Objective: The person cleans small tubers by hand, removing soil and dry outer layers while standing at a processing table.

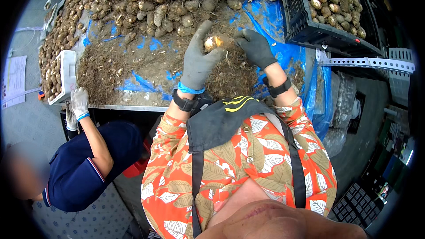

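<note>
My left hand [198, 64], in a grey glove with a blue band at the wrist, grips a small taro corm [213, 43] between thumb and fingers. A pale, yellowish bare patch shows on the corm's end. Just to its right is my right hand [256, 49], in a dark grey glove, its fingers curled toward the corm. Whatever those fingers hold is hidden. Below both hands lies a heap of brown fibrous roots [230, 79]. A large pile of hairy, unpeeled taro corms [177, 6] covers the far part of the table.
A black crate [321, 33] of trimmed corms stands at the far right. Blue plastic sheeting [294, 57] partly covers the dirty table. At the left, a co-worker's gloved hand [79, 102] touches a white crate [67, 75] of corms. A perforated metal bar [367, 62] juts out right.
</note>
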The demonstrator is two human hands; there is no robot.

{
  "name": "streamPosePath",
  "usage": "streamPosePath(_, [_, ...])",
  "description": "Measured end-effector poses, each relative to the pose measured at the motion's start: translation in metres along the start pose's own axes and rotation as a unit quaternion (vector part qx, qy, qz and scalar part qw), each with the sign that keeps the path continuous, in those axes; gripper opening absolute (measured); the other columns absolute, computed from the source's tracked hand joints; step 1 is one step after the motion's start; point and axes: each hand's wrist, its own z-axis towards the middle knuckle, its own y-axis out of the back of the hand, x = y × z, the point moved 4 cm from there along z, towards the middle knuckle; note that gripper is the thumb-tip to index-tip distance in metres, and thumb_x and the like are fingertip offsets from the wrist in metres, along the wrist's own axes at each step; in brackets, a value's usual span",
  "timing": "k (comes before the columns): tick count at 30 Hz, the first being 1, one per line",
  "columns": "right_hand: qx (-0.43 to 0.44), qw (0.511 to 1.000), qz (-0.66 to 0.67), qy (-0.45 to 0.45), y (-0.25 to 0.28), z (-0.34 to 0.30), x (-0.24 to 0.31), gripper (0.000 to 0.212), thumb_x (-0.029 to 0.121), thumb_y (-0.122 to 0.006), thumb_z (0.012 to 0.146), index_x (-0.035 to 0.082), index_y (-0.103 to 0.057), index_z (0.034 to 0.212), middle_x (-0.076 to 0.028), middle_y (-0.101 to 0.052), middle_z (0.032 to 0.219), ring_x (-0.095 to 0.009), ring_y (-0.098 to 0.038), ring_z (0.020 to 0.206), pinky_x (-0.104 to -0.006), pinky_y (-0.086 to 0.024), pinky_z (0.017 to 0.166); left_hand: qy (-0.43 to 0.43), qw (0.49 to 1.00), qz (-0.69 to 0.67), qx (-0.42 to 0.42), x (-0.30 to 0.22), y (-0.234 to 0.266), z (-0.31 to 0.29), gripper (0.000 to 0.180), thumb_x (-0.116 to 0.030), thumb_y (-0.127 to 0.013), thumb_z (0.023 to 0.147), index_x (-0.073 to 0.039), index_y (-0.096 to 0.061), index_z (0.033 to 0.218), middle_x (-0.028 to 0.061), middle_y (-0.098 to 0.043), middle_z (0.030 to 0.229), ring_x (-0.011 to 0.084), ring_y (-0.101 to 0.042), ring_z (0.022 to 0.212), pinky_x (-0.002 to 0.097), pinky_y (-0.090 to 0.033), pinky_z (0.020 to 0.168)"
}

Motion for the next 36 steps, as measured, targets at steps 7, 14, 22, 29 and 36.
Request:
streamPosePath(7, [0.014,0.955,0.206,0.212,0.023,-0.007,0.060,0.033,0.014,-0.061,0.084,0.009,-0.066,0.116,-0.013,-0.064,0.109,-0.029,-0.061,0.098,-0.0358,-0.049,0.086,0.046,0.980,0.185,0.061,-0.003,0.010,0.005,0.091,-0.012,-0.077,0.067,0.001,-0.031,0.146,0.0136,-0.051,0.134,0.0183,-0.055,0.114,0.0296,-0.046,0.095])
streamPosePath(14, [-0.008,0.946,0.080,0.315,0.009,-0.026,0.052,0.020,0.016,-0.062,0.080,0.010,-0.067,0.098,-0.010,-0.065,0.100,-0.026,-0.060,0.101,-0.0369,-0.048,0.087,0.003,1.000,-0.009,0.026,-0.001,0.018,0.002,0.072,-0.020,-0.069,0.082,0.000,-0.037,0.143,0.0151,-0.051,0.137,0.0205,-0.054,0.118,0.0310,-0.044,0.098])
streamPosePath(22, [0.172,0.927,0.326,0.074,0.004,-0.024,0.060,0.047,0.040,-0.063,0.086,0.001,-0.061,0.113,-0.008,-0.066,0.089,-0.011,-0.059,0.074,-0.0282,-0.049,0.067,-0.161,0.976,0.135,0.061,-0.031,0.011,0.004,0.049,-0.022,-0.050,0.096,0.003,-0.045,0.137,0.0181,-0.049,0.139,0.0282,-0.049,0.128,0.0329,-0.038,0.105])
streamPosePath(29, [0.086,0.915,0.394,0.016,-0.008,-0.031,0.069,0.041,0.039,-0.056,0.093,0.001,-0.061,0.108,-0.009,-0.067,0.087,-0.018,-0.063,0.073,-0.0320,-0.050,0.067,-0.144,0.930,0.339,0.006,-0.047,-0.003,0.007,0.031,-0.013,-0.057,0.092,-0.007,-0.063,0.122,0.0140,-0.071,0.098,0.0158,-0.069,0.082,0.0264,-0.052,0.070])
streamPosePath(36, [0.042,0.942,0.281,0.179,0.011,-0.024,0.038,0.037,0.030,-0.045,0.099,0.002,-0.055,0.120,-0.010,-0.066,0.096,-0.020,-0.062,0.083,-0.0322,-0.050,0.074,0.038,0.989,0.146,0.010,-0.015,0.007,-0.020,0.050,-0.004,-0.057,0.088,-0.009,-0.050,0.137,0.0047,-0.065,0.103,0.0076,-0.057,0.079,0.0242,-0.049,0.070])
